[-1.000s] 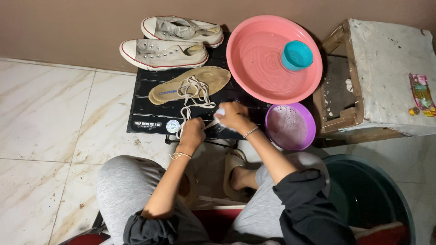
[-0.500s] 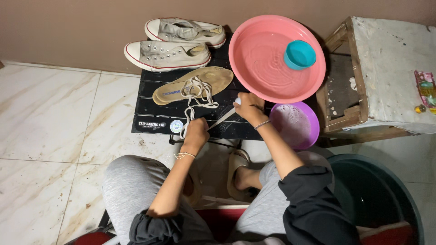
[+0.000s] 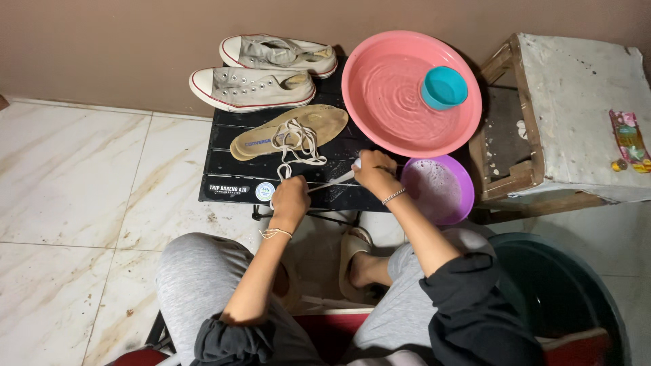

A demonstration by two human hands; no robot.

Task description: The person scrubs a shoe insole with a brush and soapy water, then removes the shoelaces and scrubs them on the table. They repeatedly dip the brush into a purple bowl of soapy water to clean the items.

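Note:
My left hand is closed on one end of a white shoelace at the front of a low black table. My right hand grips the lace farther right, so a short stretch runs taut between the two hands. Something small and white shows at the right hand's fingertips; I cannot tell what it is. The rest of the lace lies looped over a tan insole just behind my hands. Beside my right hand stands a purple bowl of foamy water.
Two grey canvas shoes lie at the table's back by the wall. A pink basin of water holds a teal cup. A worn wooden stool stands at right, a dark bucket at lower right.
My right hand has moved right, away from the left, drawing the lace taut between them. The left hand has stayed in place.

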